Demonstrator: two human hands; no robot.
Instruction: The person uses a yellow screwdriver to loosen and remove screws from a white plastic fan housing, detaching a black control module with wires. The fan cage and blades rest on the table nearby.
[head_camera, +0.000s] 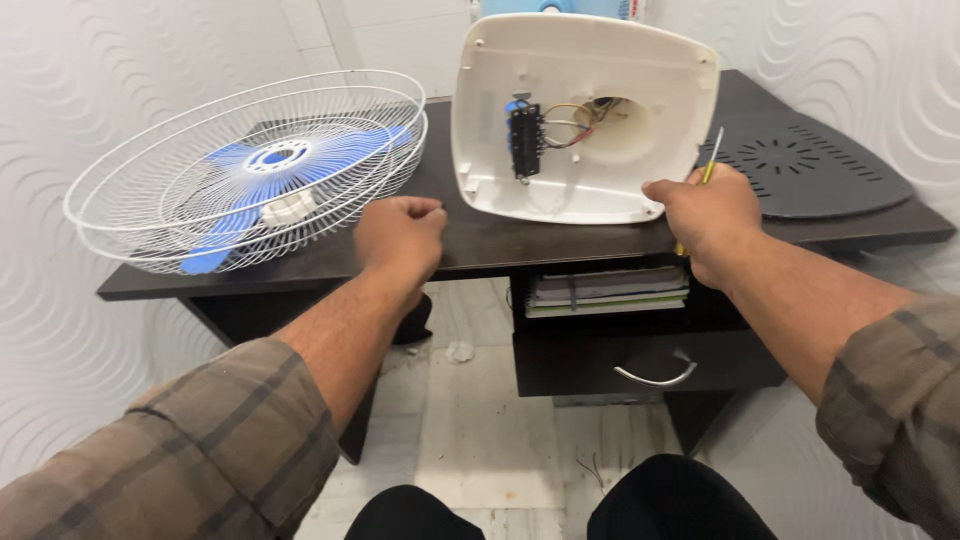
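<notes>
A white fan base (590, 110) stands tilted on the dark desk (480, 240), its open underside facing me with a blue-black switch block (523, 140) and coloured wires (575, 120). My right hand (705, 215) rests at the base's lower right corner, shut on a screwdriver (708, 168) with a yellow handle whose metal shaft points up. My left hand (402, 232) is a closed fist on the desk edge, between the base and the fan head. The fan head, a white wire guard (250, 170) around blue blades (270, 165), lies flat at the desk's left end.
A dark grey perforated base cover (810, 165) lies at the desk's right. Under the desk, a shelf holds stacked papers (610, 290) above a drawer with a metal handle (655, 375). White patterned walls close in on both sides. My knees are at the bottom.
</notes>
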